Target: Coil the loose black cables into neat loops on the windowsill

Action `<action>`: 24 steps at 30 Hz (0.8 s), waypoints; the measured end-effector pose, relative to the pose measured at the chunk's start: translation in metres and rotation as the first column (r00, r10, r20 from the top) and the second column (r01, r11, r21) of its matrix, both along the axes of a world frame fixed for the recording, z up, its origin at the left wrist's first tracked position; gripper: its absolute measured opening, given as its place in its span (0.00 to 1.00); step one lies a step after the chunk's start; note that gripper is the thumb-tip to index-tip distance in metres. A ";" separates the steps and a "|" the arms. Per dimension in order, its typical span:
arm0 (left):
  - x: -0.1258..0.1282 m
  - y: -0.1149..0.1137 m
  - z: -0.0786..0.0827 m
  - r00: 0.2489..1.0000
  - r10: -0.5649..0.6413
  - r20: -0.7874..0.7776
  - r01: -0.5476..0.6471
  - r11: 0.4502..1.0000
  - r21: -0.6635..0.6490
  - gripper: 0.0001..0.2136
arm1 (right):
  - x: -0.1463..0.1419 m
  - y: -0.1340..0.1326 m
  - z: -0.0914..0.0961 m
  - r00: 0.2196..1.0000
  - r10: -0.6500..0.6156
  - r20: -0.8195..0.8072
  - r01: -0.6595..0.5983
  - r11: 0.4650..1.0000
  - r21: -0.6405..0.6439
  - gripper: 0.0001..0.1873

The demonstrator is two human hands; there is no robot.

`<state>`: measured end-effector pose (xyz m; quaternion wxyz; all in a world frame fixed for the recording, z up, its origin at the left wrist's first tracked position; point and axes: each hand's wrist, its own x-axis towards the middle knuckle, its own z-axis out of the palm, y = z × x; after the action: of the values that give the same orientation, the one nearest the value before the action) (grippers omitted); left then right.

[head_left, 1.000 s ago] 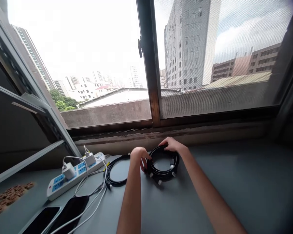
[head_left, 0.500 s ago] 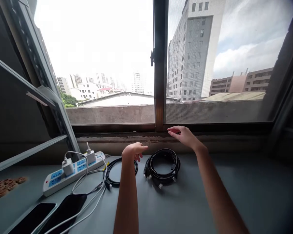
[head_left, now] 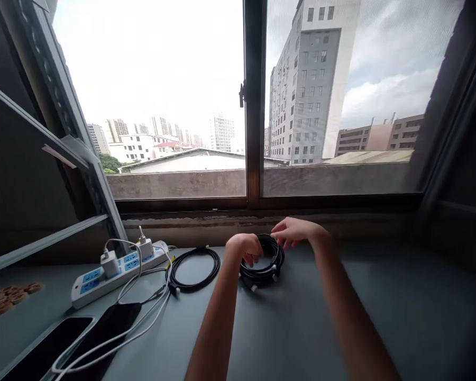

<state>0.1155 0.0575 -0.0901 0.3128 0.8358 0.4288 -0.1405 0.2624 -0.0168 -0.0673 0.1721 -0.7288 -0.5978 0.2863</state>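
A black cable coil (head_left: 262, 272) with white-tipped plugs lies on the grey desk (head_left: 301, 328) below the window. My left hand (head_left: 246, 247) is curled around the coil's left rim. Fingers bent and pinched together, my right hand (head_left: 297, 232) grips the coil's far rim at the top right. The near side of the coil rests on the desk and the far side looks slightly raised. A second, thinner black cable loop (head_left: 194, 269) lies flat to the left, untouched.
A white and blue power strip (head_left: 115, 267) with two chargers sits at the left, and its white cables (head_left: 143, 328) run toward two dark phones (head_left: 43, 352) near the front left. A metal shelf frame (head_left: 83, 169) leans at the left. The window sill (head_left: 262, 222) runs behind.
Both hands were lifted off the coil half a second ago. They have come back down and closed on it. The coil has shifted slightly toward the window.
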 end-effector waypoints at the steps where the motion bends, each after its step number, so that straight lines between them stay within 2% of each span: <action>1: 0.007 0.000 -0.006 0.999 -0.022 -0.026 0.022 1.000 -0.006 0.12 | -0.001 0.006 -0.008 0.999 -0.036 0.026 0.037 0.998 -0.053 0.15; 3: 0.017 -0.001 -0.015 0.996 -0.050 -0.069 0.051 0.999 0.003 0.10 | -0.003 0.017 -0.021 0.993 -0.088 0.075 0.096 0.989 -0.112 0.17; 6: 0.026 -0.001 -0.025 0.993 -0.087 -0.084 0.089 0.996 0.020 0.12 | -0.004 0.026 -0.034 0.989 -0.098 0.110 0.117 0.977 -0.180 0.14; 13: 0.030 -0.003 -0.032 0.987 -0.143 -0.075 0.142 0.990 -0.018 0.12 | -0.003 0.026 -0.040 0.982 -0.089 0.169 0.134 0.950 -0.283 0.13; 20: 0.029 -0.003 -0.030 0.978 -0.204 -0.043 0.202 0.978 -0.051 0.13 | -0.019 0.038 -0.048 0.904 -0.191 0.384 0.278 0.943 -0.185 0.13; 24: 0.028 -0.002 -0.030 0.974 -0.222 -0.040 0.220 0.974 -0.049 0.16 | -0.023 0.045 -0.053 0.872 -0.217 0.438 0.310 0.938 -0.153 0.14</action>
<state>0.1436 0.0551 -0.1198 0.3039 0.8678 0.3367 -0.2029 0.2391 0.0277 -0.1206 -0.0021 -0.8622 -0.4798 0.1623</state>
